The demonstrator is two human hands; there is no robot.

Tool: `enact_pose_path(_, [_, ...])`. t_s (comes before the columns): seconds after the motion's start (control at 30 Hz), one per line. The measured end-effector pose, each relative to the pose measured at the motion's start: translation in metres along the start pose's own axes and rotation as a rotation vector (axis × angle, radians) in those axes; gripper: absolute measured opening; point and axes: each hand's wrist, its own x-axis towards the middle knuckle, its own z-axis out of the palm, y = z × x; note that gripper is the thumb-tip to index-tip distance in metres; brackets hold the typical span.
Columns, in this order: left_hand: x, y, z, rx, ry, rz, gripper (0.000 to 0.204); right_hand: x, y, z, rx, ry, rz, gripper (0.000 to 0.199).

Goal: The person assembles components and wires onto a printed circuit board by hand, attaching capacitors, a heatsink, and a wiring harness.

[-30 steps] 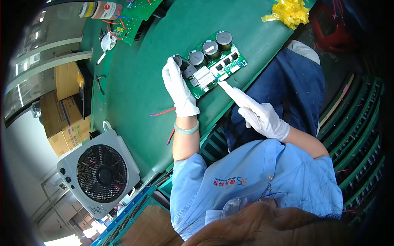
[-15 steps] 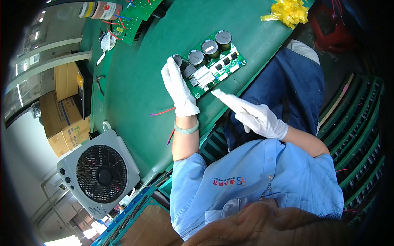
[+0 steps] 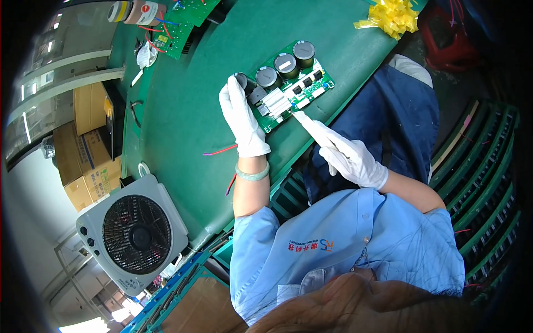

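A green circuit board (image 3: 291, 91) lies at a slant on the green table. Tall black capacitors (image 3: 285, 64) stand in a row along its far side, with a silver heat sink (image 3: 275, 102) nearer to me. My left hand (image 3: 242, 117), in a white glove, grips the board's left end, its fingertips against the leftmost capacitor. From the near side my right hand (image 3: 348, 152), also white-gloved, points its stretched fingers at the board's near edge beside the heat sink. Whether those fingertips touch the board I cannot tell. Nothing shows in the right hand.
Another circuit board (image 3: 173, 41) with red and blue wires lies at the far left, near two bottles (image 3: 136, 13). A box fan (image 3: 136, 236) stands left of the table. Yellow ribbon (image 3: 388, 16) lies at the far right. A red wire (image 3: 222, 150) lies beside my left wrist.
My right hand's fingertips have moved slightly right and up, closer to the board's near edge. The left hand keeps its hold, and the board has barely shifted.
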Motion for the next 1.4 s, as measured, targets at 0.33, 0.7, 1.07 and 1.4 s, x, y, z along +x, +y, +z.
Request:
enact_pose_path(0.33, [0.001,0.006,-0.002,0.026,-0.011,-0.018,0.028,0.009,-0.006,-0.009,0.162,-0.208,0.127,0.049])
enact_pose_path(0.7, [0.001,0.004,0.000,-0.039,0.000,-0.011,0.025,0.005,0.010,-0.008,-0.324,-0.040,-0.326,0.042])
enact_pose_path(1.07, [0.010,-0.001,-0.006,0.012,-0.043,-0.071,0.032,0.007,0.002,-0.016,-0.547,0.069,-0.392,0.041])
enact_pose_path(1.4, [0.012,0.001,-0.005,0.044,-0.031,-0.120,0.038,0.009,-0.015,-0.013,-1.064,-0.180,-0.482,0.056])
